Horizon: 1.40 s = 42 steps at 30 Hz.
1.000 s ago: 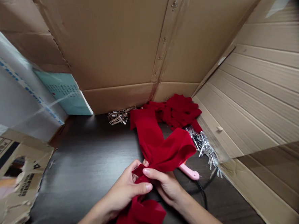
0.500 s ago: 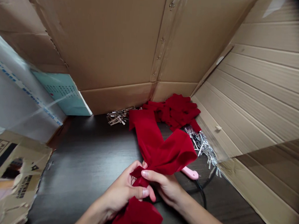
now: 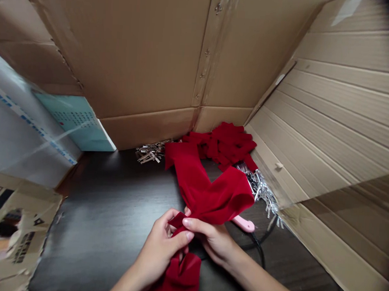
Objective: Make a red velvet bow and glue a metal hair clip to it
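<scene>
A red velvet-like bow point(image 3: 211, 199) spreads away from my hands, with one loop at the right and a flat tail reaching up to the left. My left hand point(image 3: 162, 240) pinches the gathered middle, its thumb beside a small red strip point(image 3: 176, 220) there. From the right, my right hand point(image 3: 211, 238) presses its thumb on the same gathered spot, touching my left fingers. More of the red fabric point(image 3: 183, 276) hangs below my left hand. A pink-handled tool point(image 3: 244, 224) with a black cord lies partly hidden behind the bow.
Red fabric pieces point(image 3: 230, 143) are heaped at the back of the dark table point(image 3: 111, 210). Metal clips point(image 3: 150, 152) lie left of them, silvery strips point(image 3: 264, 191) to the right. Cardboard walls point(image 3: 147, 50) enclose the back and right. A torn cardboard piece point(image 3: 30, 241) stands at left.
My left thumb has moved up nearer to my right thumb at the gathered middle. The lower red fabric has shifted a little left. The whole view has moved slightly.
</scene>
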Tool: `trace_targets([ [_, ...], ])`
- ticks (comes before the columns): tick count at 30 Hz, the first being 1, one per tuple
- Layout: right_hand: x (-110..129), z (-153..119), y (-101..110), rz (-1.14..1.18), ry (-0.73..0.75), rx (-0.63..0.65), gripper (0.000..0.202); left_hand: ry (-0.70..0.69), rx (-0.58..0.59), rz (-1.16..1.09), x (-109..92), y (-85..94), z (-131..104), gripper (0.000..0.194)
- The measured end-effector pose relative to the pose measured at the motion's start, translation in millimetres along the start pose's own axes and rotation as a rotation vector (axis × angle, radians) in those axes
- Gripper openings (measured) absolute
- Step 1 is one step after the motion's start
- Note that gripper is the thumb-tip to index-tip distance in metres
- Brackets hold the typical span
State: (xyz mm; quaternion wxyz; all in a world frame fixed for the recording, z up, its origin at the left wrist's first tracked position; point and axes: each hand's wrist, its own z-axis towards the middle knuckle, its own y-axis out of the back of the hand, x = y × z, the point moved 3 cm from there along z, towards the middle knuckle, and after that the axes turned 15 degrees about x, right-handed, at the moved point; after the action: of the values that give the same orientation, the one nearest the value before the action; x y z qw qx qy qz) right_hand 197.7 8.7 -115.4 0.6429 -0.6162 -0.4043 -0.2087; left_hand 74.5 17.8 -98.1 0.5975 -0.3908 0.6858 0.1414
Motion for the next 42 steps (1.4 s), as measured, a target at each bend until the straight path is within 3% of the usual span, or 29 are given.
trace_targets([
  [9,1,1,-2,0.01,-0.039,0.059,0.022,-0.049,-0.048,-0.007,7,2.0,0,0.034],
  [19,2,1,2,-0.01,-0.099,0.187,0.026,-0.141,-0.06,-0.03,-8,1.9,-5,0.035],
  [28,-3,4,0,-0.017,-0.04,0.016,0.027,-0.158,-0.103,0.064,-5,4.1,-3,0.028],
  [34,-4,3,-2,-0.064,-0.069,0.009,0.038,-0.178,-0.165,0.179,-6,7.2,-6,0.029],
  [42,-9,4,6,-0.222,-0.066,-0.059,0.032,-0.13,-0.066,0.062,-4,1.2,-2,0.026],
])
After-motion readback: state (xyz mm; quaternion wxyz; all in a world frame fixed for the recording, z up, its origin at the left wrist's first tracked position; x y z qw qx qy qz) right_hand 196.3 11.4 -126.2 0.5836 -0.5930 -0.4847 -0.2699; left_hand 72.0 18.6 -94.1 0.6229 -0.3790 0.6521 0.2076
